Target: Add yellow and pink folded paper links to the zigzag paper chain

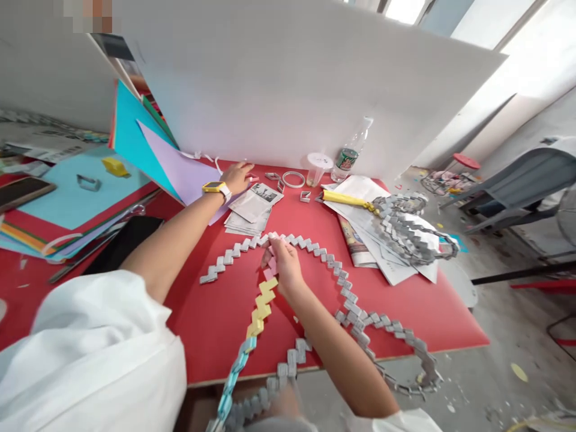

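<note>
My right hand (282, 262) is closed on the folded paper chain, gripping where a grey newspaper chain (315, 247) meets a pink, yellow and blue chain (258, 312). The grey chain arcs across the red table (216, 324) and trails off its front edge. My left hand (237, 176), with a yellow watch on the wrist, reaches far across. Its fingers lie flat on the table beside a stack of cut newspaper slips (252, 207).
Coloured paper sheets (148, 150) lean at the back left against a white board (288, 84). A plastic cup (317, 168), a bottle (348, 156), a tape ring (293, 179), a yellow-handled tool (346, 200) and a heap of grey chain (407, 231) on newspapers lie to the right. A phone (20, 192) sits far left.
</note>
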Tool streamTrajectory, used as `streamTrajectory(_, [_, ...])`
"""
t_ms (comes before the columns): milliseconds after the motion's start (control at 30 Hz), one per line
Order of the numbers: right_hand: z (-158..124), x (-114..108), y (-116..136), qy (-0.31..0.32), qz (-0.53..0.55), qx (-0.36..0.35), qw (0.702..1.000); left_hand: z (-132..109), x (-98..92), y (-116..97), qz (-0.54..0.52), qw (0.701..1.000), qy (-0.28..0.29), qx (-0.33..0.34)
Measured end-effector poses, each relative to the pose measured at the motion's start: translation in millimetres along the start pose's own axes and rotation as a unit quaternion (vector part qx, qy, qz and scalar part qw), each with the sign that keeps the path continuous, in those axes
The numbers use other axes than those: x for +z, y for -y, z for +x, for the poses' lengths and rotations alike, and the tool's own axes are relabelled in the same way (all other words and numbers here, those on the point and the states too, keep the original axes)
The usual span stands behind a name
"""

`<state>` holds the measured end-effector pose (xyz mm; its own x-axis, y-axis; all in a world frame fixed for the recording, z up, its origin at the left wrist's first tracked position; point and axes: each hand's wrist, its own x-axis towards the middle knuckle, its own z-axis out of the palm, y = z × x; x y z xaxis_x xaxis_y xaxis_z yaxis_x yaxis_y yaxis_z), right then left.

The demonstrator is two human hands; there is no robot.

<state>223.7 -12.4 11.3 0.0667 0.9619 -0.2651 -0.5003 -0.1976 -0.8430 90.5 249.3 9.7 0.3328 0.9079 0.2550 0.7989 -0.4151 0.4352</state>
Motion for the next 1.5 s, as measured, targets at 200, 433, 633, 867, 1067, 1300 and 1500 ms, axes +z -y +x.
streamTrajectory(200, [2.2, -0.3, -4.9, 0.076, 0.003, -0.015, 0.997, 3.3, 21.1, -5.1, -0.050, 0.997, -0.026, -0.054])
streamTrajectory(433, [-5.4, 0.0, -1.7, 0.072, 0.049, 0.004, 0.996, -53.0, -20.4, -32.5, -0.177, 0.980, -0.054, -0.071])
streamTrajectory(633, [-11.4, 4.0, -1.2, 0.066, 0.057, -0.009, 0.996, -153.9, -67.8, -73.2, -0.523, 0.845, 0.033, -0.111])
streamTrajectory(867, [-15.1, 4.9, -6.1, 0.076, 0.060, 0.028, 0.995, -220.1, -55.8, -87.1, -0.525, 0.843, 0.049, -0.108])
streamTrajectory(1067, [-16.5, 5.1, -10.2, 0.077, 0.042, 0.017, 0.996, -241.5, -48.4, -89.5, -0.446, 0.888, -0.032, -0.103])
streamTrajectory(1300, [-20.8, 9.6, -19.8, 0.074, 0.026, 0.007, 0.997, -247.6, -43.5, -88.7, -0.424, 0.901, -0.034, -0.082])
streamTrajectory(1500, [-27.6, 16.0, -17.2, 0.042, -0.014, -0.016, 0.999, -249.2, -39.7, -84.6, -0.407, 0.910, -0.041, -0.071])
